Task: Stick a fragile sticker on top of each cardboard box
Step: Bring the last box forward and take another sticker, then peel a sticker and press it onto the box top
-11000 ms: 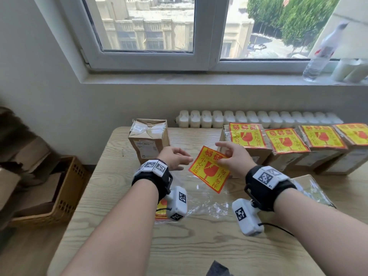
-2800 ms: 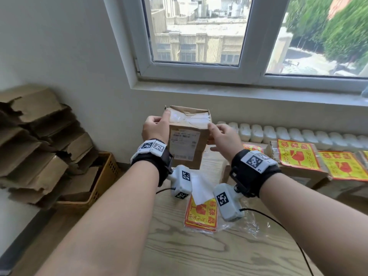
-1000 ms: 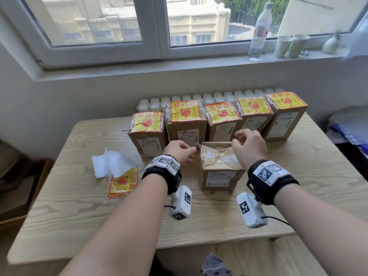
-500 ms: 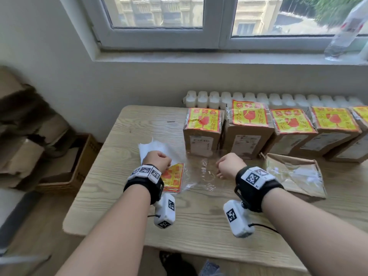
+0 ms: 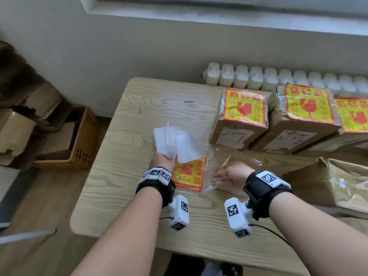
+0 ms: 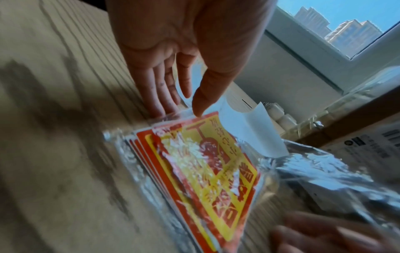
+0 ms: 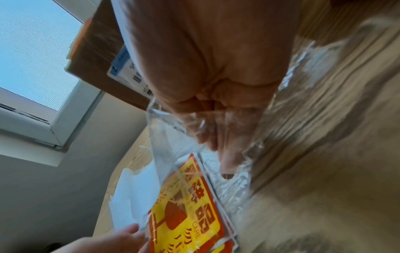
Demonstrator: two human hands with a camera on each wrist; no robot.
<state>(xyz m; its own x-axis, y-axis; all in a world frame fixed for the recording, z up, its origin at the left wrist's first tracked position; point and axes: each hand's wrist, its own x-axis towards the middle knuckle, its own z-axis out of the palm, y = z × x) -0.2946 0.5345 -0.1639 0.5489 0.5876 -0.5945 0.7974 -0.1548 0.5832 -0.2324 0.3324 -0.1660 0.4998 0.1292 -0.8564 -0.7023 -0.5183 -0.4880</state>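
Note:
A stack of red-and-yellow fragile stickers (image 5: 189, 174) lies in a clear plastic bag (image 5: 217, 156) on the wooden table (image 5: 123, 176). My left hand (image 5: 163, 159) rests at the bag's left edge, straight fingers (image 6: 161, 102) and thumb touching its corner beside the stickers (image 6: 205, 162). My right hand (image 5: 216, 177) reaches leftward, its straight fingers (image 7: 227, 145) inside the bag's open mouth, just short of the stickers (image 7: 190, 205). A bare cardboard box (image 5: 338, 182) with crumpled tape lies on its side at the right. Three stickered boxes (image 5: 241, 116) show along the back.
White backing papers (image 5: 175, 142) lie loose over the bag's far-left end. A radiator (image 5: 278, 78) runs behind the boxes. A woven basket (image 5: 83, 140) and flattened cardboard (image 5: 18, 116) sit on the floor, left of the table.
My right hand has uncurled and slid its fingers into the bag's mouth. My left hand has stayed at the bag's left edge. The view has tilted down and closer.

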